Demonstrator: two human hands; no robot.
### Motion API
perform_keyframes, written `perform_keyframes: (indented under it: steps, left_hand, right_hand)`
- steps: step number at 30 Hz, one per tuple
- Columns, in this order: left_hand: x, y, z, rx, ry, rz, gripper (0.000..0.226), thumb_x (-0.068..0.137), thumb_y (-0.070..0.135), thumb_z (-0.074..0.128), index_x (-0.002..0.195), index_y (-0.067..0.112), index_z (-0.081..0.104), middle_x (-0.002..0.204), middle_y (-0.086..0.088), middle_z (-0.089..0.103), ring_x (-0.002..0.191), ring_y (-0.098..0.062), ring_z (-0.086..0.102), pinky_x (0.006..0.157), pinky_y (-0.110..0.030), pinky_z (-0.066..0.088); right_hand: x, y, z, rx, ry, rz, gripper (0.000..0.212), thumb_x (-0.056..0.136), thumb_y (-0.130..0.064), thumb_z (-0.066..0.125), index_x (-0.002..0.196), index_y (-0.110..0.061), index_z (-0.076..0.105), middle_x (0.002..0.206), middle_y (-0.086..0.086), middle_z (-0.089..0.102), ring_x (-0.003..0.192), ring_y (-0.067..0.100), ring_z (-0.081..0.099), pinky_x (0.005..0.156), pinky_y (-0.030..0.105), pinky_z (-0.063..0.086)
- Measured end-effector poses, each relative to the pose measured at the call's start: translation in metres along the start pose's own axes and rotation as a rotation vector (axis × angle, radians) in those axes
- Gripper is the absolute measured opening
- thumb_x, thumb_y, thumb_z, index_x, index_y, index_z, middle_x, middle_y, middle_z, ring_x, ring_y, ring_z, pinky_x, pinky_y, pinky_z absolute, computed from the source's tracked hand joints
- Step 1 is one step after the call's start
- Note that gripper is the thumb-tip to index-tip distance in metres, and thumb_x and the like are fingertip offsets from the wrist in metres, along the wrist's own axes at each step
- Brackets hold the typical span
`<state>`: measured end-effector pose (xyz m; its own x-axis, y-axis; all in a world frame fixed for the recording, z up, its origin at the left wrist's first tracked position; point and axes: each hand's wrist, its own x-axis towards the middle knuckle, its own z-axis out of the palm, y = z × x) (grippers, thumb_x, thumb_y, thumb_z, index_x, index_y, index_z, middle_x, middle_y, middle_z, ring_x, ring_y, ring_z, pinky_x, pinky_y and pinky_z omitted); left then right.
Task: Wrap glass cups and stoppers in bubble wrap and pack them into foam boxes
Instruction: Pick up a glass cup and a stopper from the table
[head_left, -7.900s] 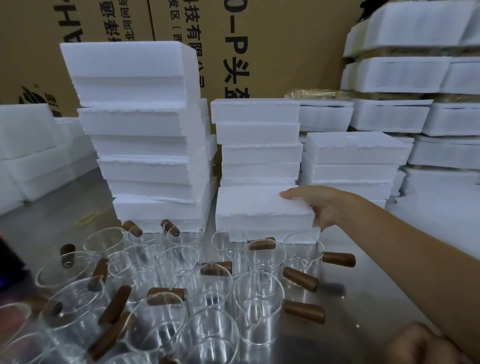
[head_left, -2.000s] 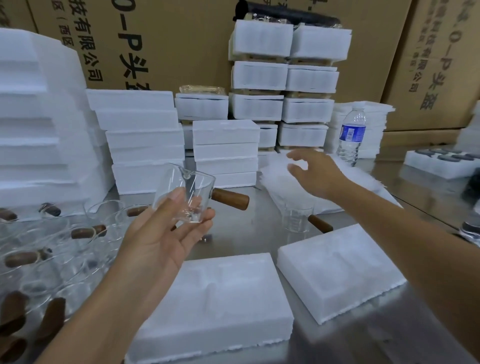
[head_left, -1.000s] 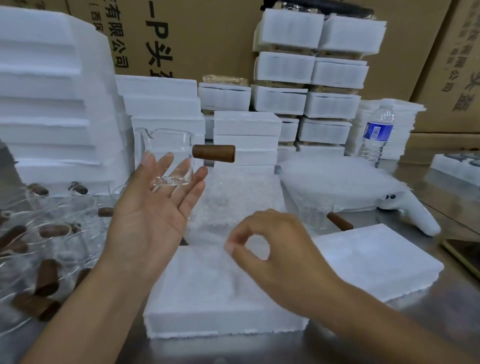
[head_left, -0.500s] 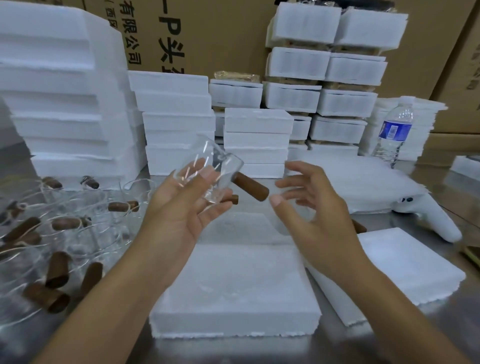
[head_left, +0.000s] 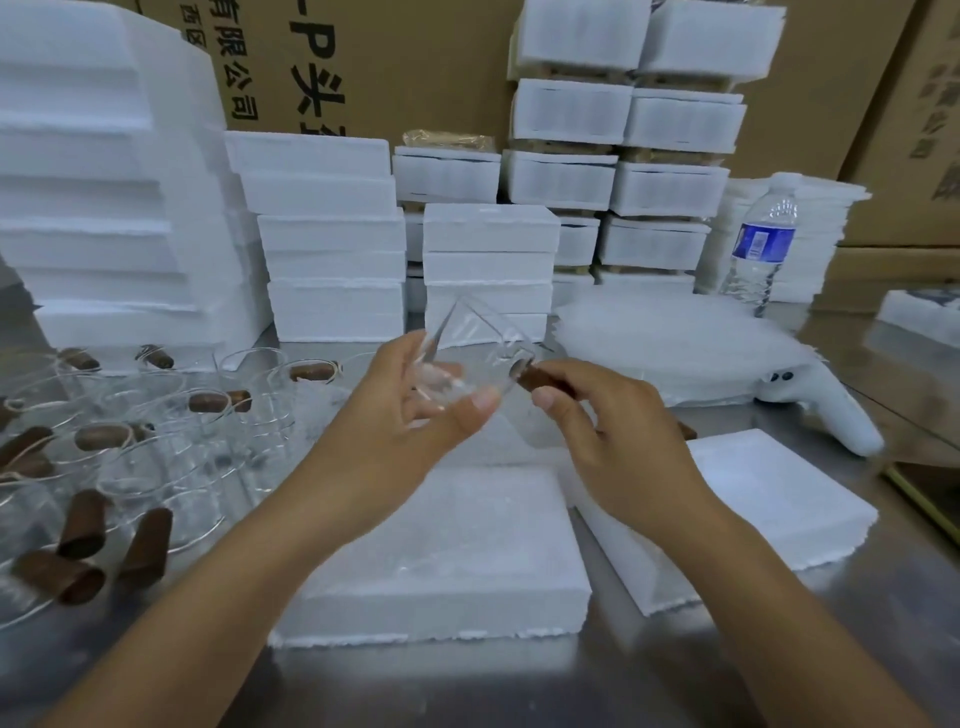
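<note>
A brushed steel table (head_left: 467, 686) runs back to a wall of brown cardboard cartons (head_left: 441, 62) printed with black characters, and stacks of white foam boxes (head_left: 332, 239) with rough, crumbly edges crowd its far side. Above the middle of the table a clear glass cup (head_left: 470, 338) is held tilted. The left hand (head_left: 410, 431) wraps its curled fingers and thumb round the glass body. The right hand (head_left: 618, 447) pinches the cup's short brown wooden handle (head_left: 537, 382) between thumb and forefinger, its other fingers loosely bent. Just beneath the hands sits a flat foam box (head_left: 441, 556) with a grainy, faintly dished top; whether anything lies in it cannot be told. A second foam slab (head_left: 769, 499) lies askew just beside it on the right. Behind that rests a heap of cloudy bubble wrap (head_left: 670, 338), with a white plastic handheld device (head_left: 831, 415) at its edge. A water bottle (head_left: 761, 244) with a blue label stands upright farther back. On the left, many spare cups (head_left: 171, 426) of thin glass with wooden handles stand packed together, some touching.
</note>
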<state>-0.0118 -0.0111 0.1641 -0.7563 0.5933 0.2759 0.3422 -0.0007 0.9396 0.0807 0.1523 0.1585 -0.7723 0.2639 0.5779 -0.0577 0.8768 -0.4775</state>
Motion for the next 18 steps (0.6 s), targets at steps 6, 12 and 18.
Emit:
perform_keyframes:
  steps: [6,12,18]
  left_hand:
    - [0.009,0.003,0.013,0.634,-0.115,0.018,0.049,0.084,0.054,0.056,0.127,0.033,0.047,0.106,0.020,0.051,0.090,0.004,0.054,0.074,-0.017,0.045]
    - [0.022,0.000,0.046,0.998,-0.169,-0.013,0.035,0.096,0.051,0.041,0.103,0.026,0.064,0.093,0.006,0.061,0.088,-0.016,0.058,0.071,-0.031,0.043]
    - [0.027,-0.009,0.047,0.841,-0.193,-0.136,0.050,0.092,0.030,0.054,0.049,0.015,0.034,0.051,0.000,0.033,0.051,-0.018,0.035,0.047,-0.026,0.024]
  right_hand:
    - [0.003,0.021,-0.008,-0.076,0.219,0.193,0.022,0.098,-0.028,0.045,0.105,-0.019,0.064,0.082,-0.008,0.060,0.076,0.013,0.053,0.058,0.028,0.036]
    - [0.003,0.027,-0.009,0.035,0.274,0.265,0.021,0.098,-0.026,0.046,0.095,-0.016,0.064,0.069,-0.008,0.057,0.064,0.011,0.051,0.054,0.025,0.036]
    - [0.003,0.026,-0.010,0.057,0.291,0.283,0.019,0.097,-0.026,0.046,0.092,-0.019,0.062,0.067,-0.008,0.057,0.066,0.017,0.052,0.056,0.029,0.037]
